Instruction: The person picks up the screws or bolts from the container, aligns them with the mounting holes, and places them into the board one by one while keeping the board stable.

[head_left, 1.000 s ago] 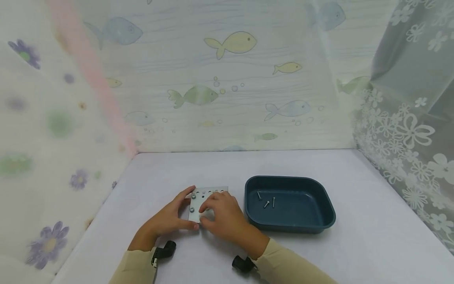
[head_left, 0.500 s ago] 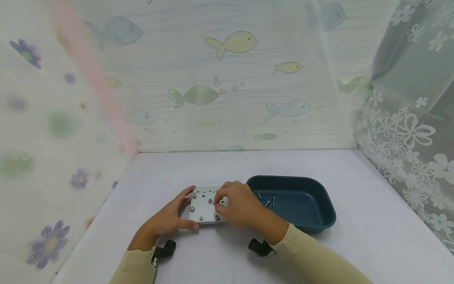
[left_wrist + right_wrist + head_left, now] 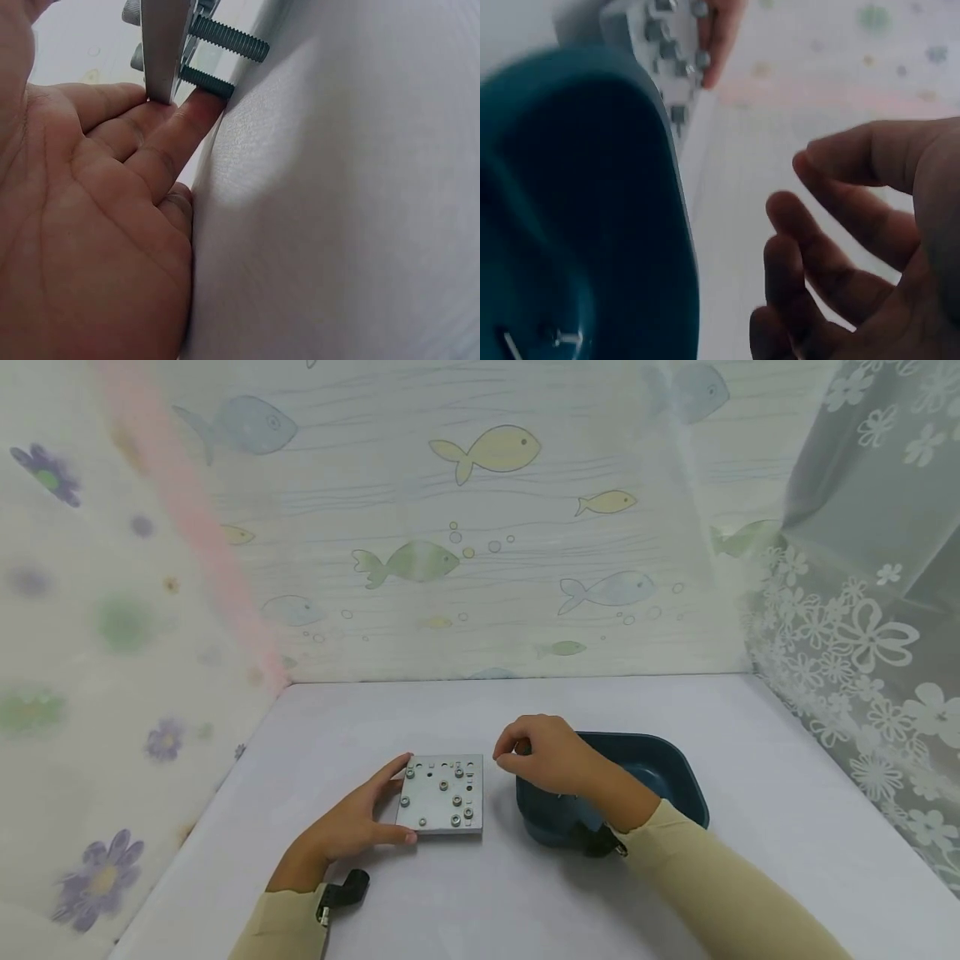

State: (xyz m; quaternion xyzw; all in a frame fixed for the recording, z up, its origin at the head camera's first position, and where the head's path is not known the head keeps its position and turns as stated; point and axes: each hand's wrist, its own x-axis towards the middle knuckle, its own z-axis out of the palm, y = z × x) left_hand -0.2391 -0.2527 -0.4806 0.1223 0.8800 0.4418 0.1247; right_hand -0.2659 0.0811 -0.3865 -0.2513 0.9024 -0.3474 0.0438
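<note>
A square metal plate [image 3: 431,797] with several socket-head bolts and open holes stands raised off the table, left of centre. My left hand [image 3: 345,827] grips its left side, thumb at the near corner and fingers at the far corner. Seen in the left wrist view, threaded bolt shanks [image 3: 229,39] stick out below the plate, and one finger touches a shank. My right hand [image 3: 551,756] hovers over the left end of a dark blue tray [image 3: 686,768]. Its fingers are loosely bent in the right wrist view, thumb tip close to the index finger, nothing visible between them.
A few small screws [image 3: 568,339] lie in the tray, mostly hidden by the right arm in the head view. Both wrists carry black cameras. A fish-patterned curtain [image 3: 480,568] hangs behind the white table [image 3: 420,714].
My right hand has left the plate, moving right and away over the tray, uncovering the bolts on the plate's right half. The left hand and plate stay in place.
</note>
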